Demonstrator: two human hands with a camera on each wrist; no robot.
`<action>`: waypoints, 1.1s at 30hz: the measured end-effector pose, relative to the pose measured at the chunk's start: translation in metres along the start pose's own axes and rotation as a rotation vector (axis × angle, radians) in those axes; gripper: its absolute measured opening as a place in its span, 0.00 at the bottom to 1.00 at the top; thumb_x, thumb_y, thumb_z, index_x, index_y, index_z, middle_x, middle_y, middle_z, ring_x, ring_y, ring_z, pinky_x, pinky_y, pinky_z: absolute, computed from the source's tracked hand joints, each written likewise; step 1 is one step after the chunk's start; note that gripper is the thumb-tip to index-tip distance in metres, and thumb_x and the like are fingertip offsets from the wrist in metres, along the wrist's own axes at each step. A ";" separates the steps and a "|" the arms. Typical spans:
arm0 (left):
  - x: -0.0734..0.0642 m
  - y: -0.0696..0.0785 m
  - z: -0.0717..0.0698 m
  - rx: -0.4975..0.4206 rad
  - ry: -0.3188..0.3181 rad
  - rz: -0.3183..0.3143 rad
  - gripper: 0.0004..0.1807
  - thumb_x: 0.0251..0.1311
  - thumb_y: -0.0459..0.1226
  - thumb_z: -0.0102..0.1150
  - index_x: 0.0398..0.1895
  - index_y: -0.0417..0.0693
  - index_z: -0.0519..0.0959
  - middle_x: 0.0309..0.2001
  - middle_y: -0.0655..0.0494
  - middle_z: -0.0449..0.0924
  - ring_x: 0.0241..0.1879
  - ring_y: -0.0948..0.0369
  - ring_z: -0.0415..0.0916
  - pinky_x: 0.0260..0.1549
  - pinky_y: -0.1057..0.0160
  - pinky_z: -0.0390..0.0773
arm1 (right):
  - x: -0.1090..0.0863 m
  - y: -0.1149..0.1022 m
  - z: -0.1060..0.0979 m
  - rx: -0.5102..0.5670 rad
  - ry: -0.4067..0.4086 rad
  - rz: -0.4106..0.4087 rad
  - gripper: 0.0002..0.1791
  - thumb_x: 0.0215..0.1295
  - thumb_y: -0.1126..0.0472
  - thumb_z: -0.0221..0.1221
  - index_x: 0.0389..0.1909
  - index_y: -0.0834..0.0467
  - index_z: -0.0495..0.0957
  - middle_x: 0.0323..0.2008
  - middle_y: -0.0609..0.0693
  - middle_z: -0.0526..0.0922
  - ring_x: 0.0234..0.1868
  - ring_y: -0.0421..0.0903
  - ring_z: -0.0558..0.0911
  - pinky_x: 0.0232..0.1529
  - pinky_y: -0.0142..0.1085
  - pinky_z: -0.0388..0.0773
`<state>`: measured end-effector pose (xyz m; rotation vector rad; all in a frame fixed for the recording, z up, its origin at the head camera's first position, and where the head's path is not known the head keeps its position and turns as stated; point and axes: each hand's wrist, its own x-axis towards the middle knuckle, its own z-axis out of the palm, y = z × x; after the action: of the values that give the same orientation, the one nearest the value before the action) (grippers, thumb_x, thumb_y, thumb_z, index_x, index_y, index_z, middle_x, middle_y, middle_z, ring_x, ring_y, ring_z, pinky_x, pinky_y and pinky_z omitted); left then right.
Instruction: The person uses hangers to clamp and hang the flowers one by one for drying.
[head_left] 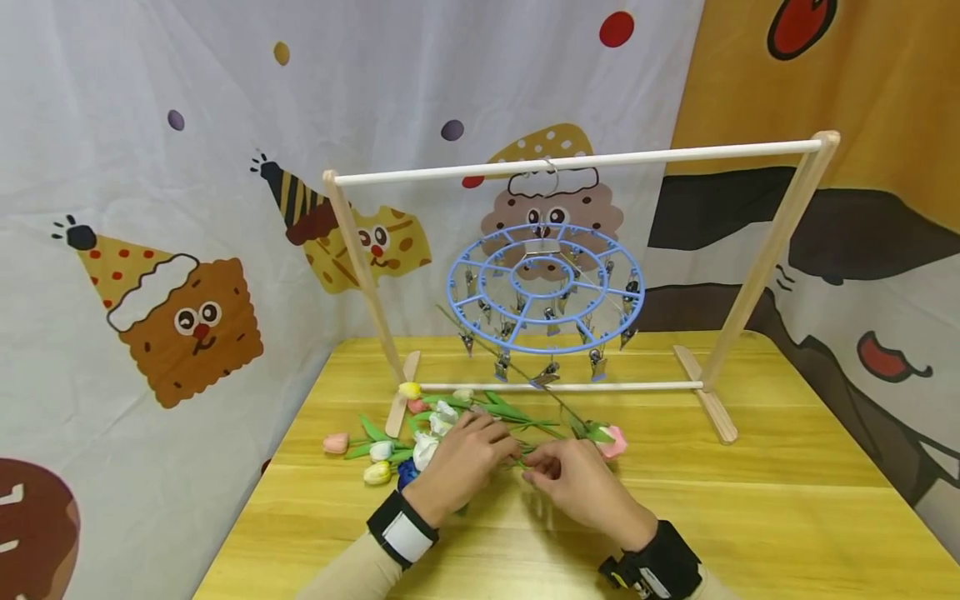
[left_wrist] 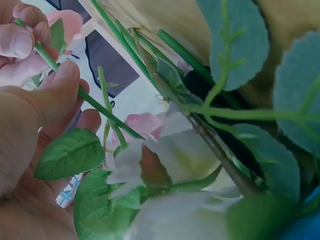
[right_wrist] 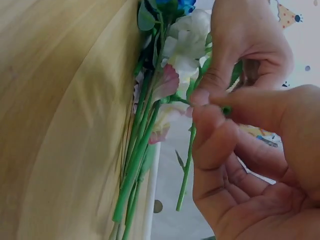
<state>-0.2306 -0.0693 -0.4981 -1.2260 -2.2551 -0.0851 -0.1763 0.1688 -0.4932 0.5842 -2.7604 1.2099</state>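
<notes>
A thin green flower stem [left_wrist: 102,110] runs between my hands in the left wrist view. My left hand [head_left: 468,462] pinches it between thumb and fingers, just above the flower pile. At the stem's end, the fingertips of my right hand [head_left: 581,483] pinch it too; the right wrist view shows both hands nearly touching. Beneath and left of my left hand lie white flowers [head_left: 425,450], a blue flower [head_left: 407,475] and several tulips [head_left: 377,473]. A pink rose [head_left: 613,442] is beyond my right hand. Which bloom the held stem belongs to is unclear.
A wooden rack [head_left: 738,312] stands at the back of the table [head_left: 787,517]. From its top bar hangs a round blue clip hanger [head_left: 636,293] with many metal clips, above the flowers. Green stems [right_wrist: 135,165] lie bunched on the wood. Printed curtains [head_left: 225,108] enclose the table.
</notes>
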 end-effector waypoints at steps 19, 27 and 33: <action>-0.015 -0.031 -0.010 -0.051 0.025 -0.205 0.24 0.63 0.25 0.84 0.60 0.53 0.91 0.52 0.56 0.92 0.47 0.59 0.90 0.40 0.61 0.79 | -0.026 -0.004 -0.022 0.112 0.087 0.017 0.07 0.81 0.64 0.73 0.54 0.54 0.95 0.43 0.45 0.94 0.35 0.31 0.82 0.35 0.30 0.83; -0.018 -0.037 -0.014 -0.088 0.085 -0.285 0.24 0.63 0.25 0.85 0.59 0.50 0.92 0.51 0.52 0.94 0.47 0.55 0.94 0.42 0.58 0.94 | -0.030 -0.003 -0.025 0.076 0.140 0.078 0.12 0.81 0.68 0.72 0.56 0.51 0.96 0.44 0.47 0.92 0.35 0.34 0.79 0.36 0.30 0.80; -0.024 -0.045 -0.020 -0.138 0.107 -0.221 0.21 0.62 0.22 0.82 0.53 0.52 0.91 0.48 0.55 0.92 0.46 0.56 0.92 0.46 0.57 0.95 | -0.035 0.000 -0.028 0.082 0.227 0.030 0.12 0.80 0.68 0.73 0.54 0.49 0.96 0.42 0.45 0.91 0.35 0.33 0.78 0.37 0.30 0.80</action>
<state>-0.2467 -0.1197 -0.4846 -1.0086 -2.3130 -0.3868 -0.1464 0.1998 -0.4815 0.3852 -2.5508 1.3123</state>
